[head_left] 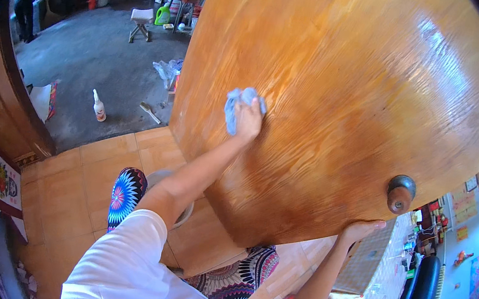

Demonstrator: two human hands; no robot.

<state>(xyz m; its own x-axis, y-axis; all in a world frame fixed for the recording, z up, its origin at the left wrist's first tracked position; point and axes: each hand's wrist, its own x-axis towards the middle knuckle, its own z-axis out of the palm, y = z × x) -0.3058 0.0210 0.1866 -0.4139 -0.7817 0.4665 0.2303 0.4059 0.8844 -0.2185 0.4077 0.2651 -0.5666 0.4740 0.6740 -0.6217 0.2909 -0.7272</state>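
Observation:
A large varnished wooden door (331, 83) fills much of the view, tilted across it by the wide lens. My left hand (247, 122) is closed on a light blue cloth (233, 110), which it presses against the door's face. The cloth is bunched, with part of it sticking out past my fingers. My right hand (360, 230) grips the door's edge at the lower right, fingers partly hidden behind it. Close above that hand is a round dark door knob (400, 194) with a brown end.
A pale bucket (159, 178) stands behind my left forearm. Beyond the doorway are a spray bottle (99, 107), a brush (150, 113), a small stool (141, 18) and a person (27, 1). A table with a checked cover (365, 266) stands at right.

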